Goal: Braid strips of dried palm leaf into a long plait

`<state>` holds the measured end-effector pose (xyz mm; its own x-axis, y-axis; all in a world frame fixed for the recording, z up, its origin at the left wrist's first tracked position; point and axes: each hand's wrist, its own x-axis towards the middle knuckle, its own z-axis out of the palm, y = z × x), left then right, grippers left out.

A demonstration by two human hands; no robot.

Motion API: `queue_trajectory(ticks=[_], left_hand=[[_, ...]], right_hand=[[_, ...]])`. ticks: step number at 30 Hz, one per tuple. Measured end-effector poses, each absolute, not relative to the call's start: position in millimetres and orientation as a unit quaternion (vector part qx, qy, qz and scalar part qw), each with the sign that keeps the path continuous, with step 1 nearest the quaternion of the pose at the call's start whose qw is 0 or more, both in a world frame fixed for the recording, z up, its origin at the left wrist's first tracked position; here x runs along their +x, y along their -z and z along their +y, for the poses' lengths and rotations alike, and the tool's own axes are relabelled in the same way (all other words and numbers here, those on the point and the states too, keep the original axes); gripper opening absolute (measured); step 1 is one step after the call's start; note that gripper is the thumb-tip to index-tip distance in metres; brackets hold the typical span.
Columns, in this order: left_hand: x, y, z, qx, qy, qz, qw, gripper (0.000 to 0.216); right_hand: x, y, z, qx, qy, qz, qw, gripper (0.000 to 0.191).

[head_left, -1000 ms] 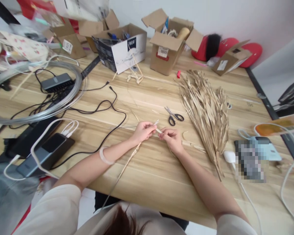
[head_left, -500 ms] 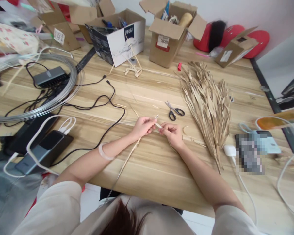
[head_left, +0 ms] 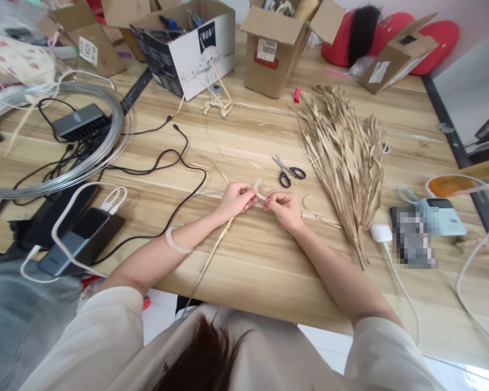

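Note:
My left hand (head_left: 239,200) is closed around a thin wire wrapped in straw-coloured dried leaf (head_left: 217,247). The wrapped length slants down toward my lap, where bare wire shows, and its thin tips stick out above my thumb. Between the fingers of my right hand (head_left: 284,209) is pinched a pale dried-leaf strip (head_left: 261,196), which stretches to the left hand. Black-handled scissors (head_left: 287,172) lie partly open just beyond my right hand. To the right rests a bundle of dried leaves (head_left: 344,157), stems pointing toward me.
A coil of silver wire (head_left: 118,136), black cables (head_left: 206,179) and a power bank (head_left: 79,239) occupy the left side. Cardboard boxes (head_left: 271,68) stand along the back. On the right are a white charger (head_left: 381,233) and a light-blue device (head_left: 446,217). A small woven piece (head_left: 219,105) lies near the boxes.
The camera view has tilted down slightly, so the table things sit higher in the picture. Both hands keep their grips, with the strip still held between them.

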<state>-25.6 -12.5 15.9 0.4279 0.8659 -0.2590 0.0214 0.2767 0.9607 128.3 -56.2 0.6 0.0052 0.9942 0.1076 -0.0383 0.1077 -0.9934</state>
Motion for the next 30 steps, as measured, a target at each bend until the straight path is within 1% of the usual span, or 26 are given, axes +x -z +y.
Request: queue_trajectory(ticks=[9,13,16,23,30], left_hand=[[-24.2,-14.6,-12.1,0.516,-0.325,0.428,0.667,0.032],[-23.6,-17.6,-11.8,0.480,-0.329,0.445,0.680,0.039],[-23.7,-16.7,-12.1,0.496,-0.336,0.436,0.671,0.036],[-21.1,-17.7,-15.8,0.560,-0.335,0.416,0.633,0.037],[-22.3,-16.7,-11.8,0.496,-0.332,0.441,0.670,0.042]], right_hand=[[128.8,2.9,-53.9,-0.465,-0.495,-0.498,0.540,0.023],[130.5,4.7,-54.7,-0.454,-0.494,-0.507,0.541,0.022],[130.7,4.9,-55.0,-0.457,-0.491,-0.506,0.542,0.023],[130.3,8.7,-51.0,-0.454,-0.507,-0.431,0.592,0.021],[130.9,7.2,-53.0,-0.447,-0.509,-0.464,0.571,0.025]])
